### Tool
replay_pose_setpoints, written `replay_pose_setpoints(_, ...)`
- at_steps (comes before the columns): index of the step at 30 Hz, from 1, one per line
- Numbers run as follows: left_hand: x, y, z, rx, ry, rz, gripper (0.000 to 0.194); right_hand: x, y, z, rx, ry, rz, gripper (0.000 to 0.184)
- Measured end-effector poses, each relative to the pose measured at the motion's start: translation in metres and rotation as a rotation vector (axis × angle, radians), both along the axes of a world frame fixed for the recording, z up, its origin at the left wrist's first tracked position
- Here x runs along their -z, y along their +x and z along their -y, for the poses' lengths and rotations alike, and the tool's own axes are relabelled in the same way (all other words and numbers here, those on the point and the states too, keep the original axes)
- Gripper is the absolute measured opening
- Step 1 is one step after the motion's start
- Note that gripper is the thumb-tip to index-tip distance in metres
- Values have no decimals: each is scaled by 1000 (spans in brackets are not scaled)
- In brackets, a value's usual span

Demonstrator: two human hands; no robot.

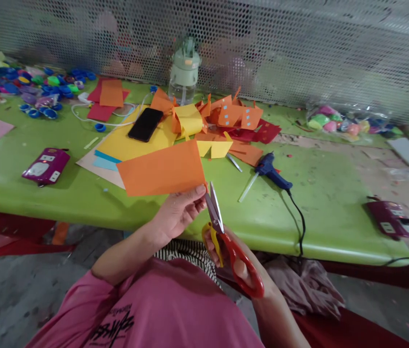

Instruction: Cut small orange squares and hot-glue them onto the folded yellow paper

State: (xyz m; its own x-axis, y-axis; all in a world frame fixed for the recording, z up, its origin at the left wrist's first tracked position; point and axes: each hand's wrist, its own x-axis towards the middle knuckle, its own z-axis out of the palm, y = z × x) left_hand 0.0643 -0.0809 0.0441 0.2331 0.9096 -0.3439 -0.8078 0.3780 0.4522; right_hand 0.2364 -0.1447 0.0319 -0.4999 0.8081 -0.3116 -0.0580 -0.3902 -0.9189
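My left hand (184,209) pinches the lower right corner of an orange sheet of paper (163,170) between thumb and fingers, raised in front of me over the table's front edge. My right hand (235,261) has its fingers through the handles of a pair of scissors (219,227), one handle yellow and one red. Their blades point up and stand slightly apart, with the tips close to the paper's corner by my left thumb. Whether the blades touch the paper I cannot tell.
On the green table (335,179) lie a blue glue gun (272,171), a black phone (145,124), folded orange pieces (231,113), yellow paper (117,145) and a purple power box (46,166). A bottle (183,72) stands by the perforated screen (280,53). Cords hang over the front edge.
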Motion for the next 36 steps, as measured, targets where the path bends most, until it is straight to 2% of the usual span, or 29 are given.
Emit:
replay_pose_setpoints(6,1,0,5,0,-55,68,34,-3,-4,0,-1,58,48,73)
replay_pose_setpoints(10,1,-1,5,-21,-89,101,30,-1,-7,-2,-23,45,45,77)
replay_pose_setpoints(15,-3,2,6,-87,-95,158,30,9,-8,-4,-8,12,18,70)
replay_pose_setpoints(24,-3,1,9,-98,-90,140,33,32,3,1,-38,-54,-16,54)
replay_pose_setpoints(31,0,3,11,-129,-117,144,35,21,-1,1,-18,-102,-11,56)
replay_pose_setpoints(36,-1,4,14,-130,-91,115,36,23,2,4,-4,-126,47,52)
